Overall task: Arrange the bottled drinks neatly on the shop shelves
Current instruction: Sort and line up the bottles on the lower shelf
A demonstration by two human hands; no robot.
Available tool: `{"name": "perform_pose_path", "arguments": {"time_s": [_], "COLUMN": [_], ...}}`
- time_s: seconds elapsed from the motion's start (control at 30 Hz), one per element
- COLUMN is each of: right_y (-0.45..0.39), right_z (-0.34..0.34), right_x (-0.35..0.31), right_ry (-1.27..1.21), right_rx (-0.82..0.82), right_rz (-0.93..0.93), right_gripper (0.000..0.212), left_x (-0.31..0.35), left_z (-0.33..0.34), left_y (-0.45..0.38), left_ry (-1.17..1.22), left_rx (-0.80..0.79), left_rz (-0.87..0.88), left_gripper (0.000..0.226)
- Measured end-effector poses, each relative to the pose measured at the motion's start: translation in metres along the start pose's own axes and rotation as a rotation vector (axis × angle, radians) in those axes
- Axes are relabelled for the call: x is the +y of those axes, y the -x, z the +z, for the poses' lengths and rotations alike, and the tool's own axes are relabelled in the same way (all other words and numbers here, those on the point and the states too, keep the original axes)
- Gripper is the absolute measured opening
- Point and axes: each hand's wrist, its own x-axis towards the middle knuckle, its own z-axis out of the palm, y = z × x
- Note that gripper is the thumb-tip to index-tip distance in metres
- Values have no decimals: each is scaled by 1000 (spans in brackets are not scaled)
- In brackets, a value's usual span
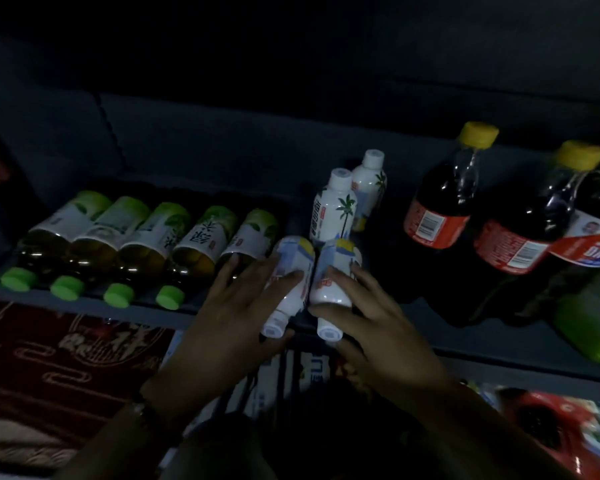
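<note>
Two small white bottles lie side by side on the dark shelf (465, 344), caps toward me. My left hand (232, 320) holds the left white bottle (290, 271), fingers over it and thumb below its neck. My right hand (371, 313) grips the right white bottle (333, 282) the same way. Behind them two more white bottles with a palm-tree print stand upright, the nearer standing bottle (335, 207) in front of the farther standing bottle (369, 178). To the left, several green-tea bottles (142, 244) with green caps lie in a row.
Large dark cola bottles (440, 199) with yellow caps and red labels stand at the right, and a green bottle (589, 317) lies beside them. Below the shelf edge are a red patterned pack (49, 368), striped packaging (284, 379) and red packets (561, 424). The scene is dim.
</note>
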Motion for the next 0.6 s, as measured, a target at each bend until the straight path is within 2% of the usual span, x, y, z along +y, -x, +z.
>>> {"name": "perform_pose_path", "arguments": {"time_s": [0.13,0.23,0.33,0.43,0.6], "right_y": [2,-3,-18,-39,-60], "right_z": [-3,-28,-56,-71,-65], "right_x": [-3,-16,-23,-18,-11], "right_ry": [-110,-311,-439,-451,-262], "right_rx": [65,152,231,263,300], "right_rz": [66,147,276,343,362], "right_gripper": [39,38,29,22,37], "left_x": [10,23,33,39,40], "left_z": [-7,-19,-27,-30,-31], "left_y": [3,6,8,5,-30], "left_ry": [213,412,510,534,344], "left_rx": [196,236,327,417,513], "left_rz": [-53,-218,-355,-373,-250], "left_gripper": [52,54,50,41,50]}}
